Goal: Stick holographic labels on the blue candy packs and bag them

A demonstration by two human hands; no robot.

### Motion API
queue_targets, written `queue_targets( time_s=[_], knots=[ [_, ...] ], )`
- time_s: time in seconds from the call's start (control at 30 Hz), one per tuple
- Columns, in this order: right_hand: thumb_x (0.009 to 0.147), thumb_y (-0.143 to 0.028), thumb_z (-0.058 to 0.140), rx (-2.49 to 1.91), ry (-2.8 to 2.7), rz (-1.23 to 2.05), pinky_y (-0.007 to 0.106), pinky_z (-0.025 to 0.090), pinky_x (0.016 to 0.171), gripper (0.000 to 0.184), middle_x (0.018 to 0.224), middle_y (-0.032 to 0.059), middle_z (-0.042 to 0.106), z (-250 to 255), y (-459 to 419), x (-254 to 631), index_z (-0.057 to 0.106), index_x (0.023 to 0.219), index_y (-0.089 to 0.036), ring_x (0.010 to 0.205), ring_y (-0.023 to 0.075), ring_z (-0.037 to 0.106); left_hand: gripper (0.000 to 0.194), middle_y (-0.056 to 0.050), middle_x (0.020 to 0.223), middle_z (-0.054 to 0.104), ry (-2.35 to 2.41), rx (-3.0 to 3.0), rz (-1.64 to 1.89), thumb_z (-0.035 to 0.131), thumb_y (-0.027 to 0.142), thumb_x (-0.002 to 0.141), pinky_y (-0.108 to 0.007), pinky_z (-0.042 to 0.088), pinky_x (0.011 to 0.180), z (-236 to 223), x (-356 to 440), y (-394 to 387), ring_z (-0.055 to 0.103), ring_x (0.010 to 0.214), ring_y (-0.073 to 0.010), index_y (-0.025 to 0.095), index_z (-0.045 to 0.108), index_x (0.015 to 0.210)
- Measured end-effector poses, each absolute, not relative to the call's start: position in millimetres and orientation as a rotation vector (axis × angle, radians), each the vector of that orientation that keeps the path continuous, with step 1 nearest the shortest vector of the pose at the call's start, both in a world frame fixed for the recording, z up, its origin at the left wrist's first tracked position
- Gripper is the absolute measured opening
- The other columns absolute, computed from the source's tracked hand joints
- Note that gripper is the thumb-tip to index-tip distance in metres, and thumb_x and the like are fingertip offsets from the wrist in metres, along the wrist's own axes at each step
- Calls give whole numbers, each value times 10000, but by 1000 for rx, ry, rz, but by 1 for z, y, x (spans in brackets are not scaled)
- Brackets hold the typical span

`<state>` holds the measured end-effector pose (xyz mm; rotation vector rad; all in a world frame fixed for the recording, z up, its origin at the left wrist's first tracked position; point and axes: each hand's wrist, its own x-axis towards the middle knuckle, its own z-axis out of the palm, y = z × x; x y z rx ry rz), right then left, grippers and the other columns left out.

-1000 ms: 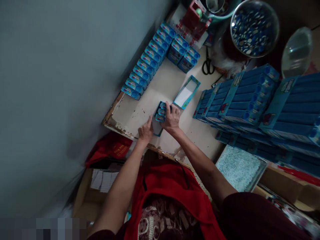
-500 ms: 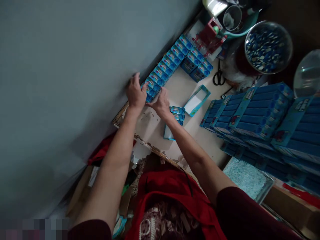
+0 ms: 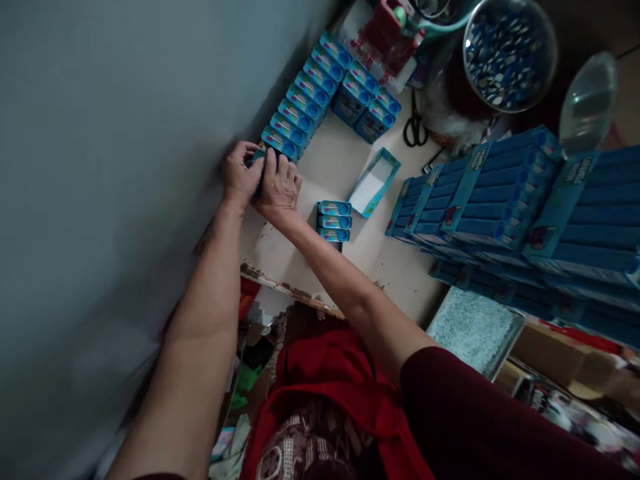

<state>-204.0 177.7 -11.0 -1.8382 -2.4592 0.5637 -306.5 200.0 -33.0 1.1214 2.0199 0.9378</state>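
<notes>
A row of small blue printed boxes [image 3: 305, 100] stands along the wall on the worktable. At its near end, my left hand [image 3: 239, 175] is closed by the wall, with its fingers bent around a blue box [image 3: 257, 157] that shows only in part. Right beside it, my right hand [image 3: 279, 185] lies knuckles up, fingers curled down over the same spot; its fingertips and most of the box are hidden. Three more blue boxes [image 3: 335, 221] stand together just right of my right wrist. An uncovered light blue carton tray [image 3: 374, 184] with a white inside lies beyond them.
Black scissors [image 3: 415, 129] lie near another blue box group [image 3: 365, 103]. Stacks of blue packs [image 3: 505, 193] line the right side. Behind are a bucket of blue and white pieces [image 3: 510, 57] and a red container [image 3: 385, 30]. A bin of pale granules [image 3: 470, 330] sits lower right.
The view has shifted, so the table things sit further left and higher. My right hand has turned knuckles up and closed in against my left hand at the row's near end.
</notes>
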Motion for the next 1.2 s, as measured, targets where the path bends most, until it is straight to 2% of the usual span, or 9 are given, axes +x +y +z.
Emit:
queue_targets(
  time_s=[0.1,0.17,0.23,0.3,0.43,0.73,1.0,1.1,1.2],
  knots=[
    [925,-333,689,-1729,-2499,561,544,370,1252,909,1620,231,455,-3,164,-189,301,1716,-111,1508,379,414,174,-9,1043,770,1915,926,1001,673,66,985,-209,537,896,-19,-311,182,625,885,-78,63,689,1159],
    [885,-383,726,-1595,-2509,621,545,329,1280,943,1625,219,459,9,138,-161,343,1702,-110,1512,381,403,214,-36,1062,779,1835,850,1059,663,209,1032,-229,565,872,-3,-314,146,649,880,-93,70,708,1189],
    [857,-461,741,-1426,-2505,707,556,317,1292,971,1624,208,475,25,100,-121,379,1693,-123,1508,390,410,432,-92,1207,782,1720,862,1093,684,462,1030,-294,604,922,18,-310,94,716,1010,-155,109,712,1277],
    [851,-549,732,-1282,-2494,779,568,336,1292,956,1587,210,521,39,57,-72,443,1665,-138,1497,404,435,684,-144,1367,746,1562,913,975,826,625,871,-376,607,1045,36,-296,36,717,1230,-252,152,710,1351],
    [825,-635,737,-1273,-2487,826,629,417,1266,932,1514,223,601,41,1,17,541,1615,-182,1446,442,523,1064,-152,1551,654,1397,830,704,1004,538,620,-505,578,1170,47,-226,-53,677,1389,-364,279,589,1565],
    [1002,-464,612,-1283,-2612,729,642,411,1298,620,1526,227,637,-16,17,74,633,1550,-176,1516,410,520,770,-189,1670,534,1748,1111,647,652,528,998,-490,426,1333,4,-98,-71,511,1570,-370,254,423,1680],
    [1045,-401,588,-1280,-2661,687,572,374,1337,659,1590,252,566,-6,32,75,527,1617,-81,1548,371,461,824,-254,1541,633,1709,1156,726,742,552,928,-531,503,1236,-29,-99,-62,664,1410,-382,179,497,1621],
    [1044,-350,601,-1197,-2719,726,560,394,1323,628,1594,245,572,-6,43,70,529,1613,-94,1542,360,476,892,-260,1657,525,1713,1130,728,747,514,897,-538,438,1296,-33,-97,-63,544,1540,-397,166,442,1660],
    [1054,-318,589,-1140,-2782,714,523,368,1343,619,1625,235,562,-1,49,67,514,1627,-96,1589,343,452,949,-226,1792,332,1654,1066,722,629,463,953,-515,329,1367,-27,-96,-66,363,1665,-356,152,227,1755]
  ],
)
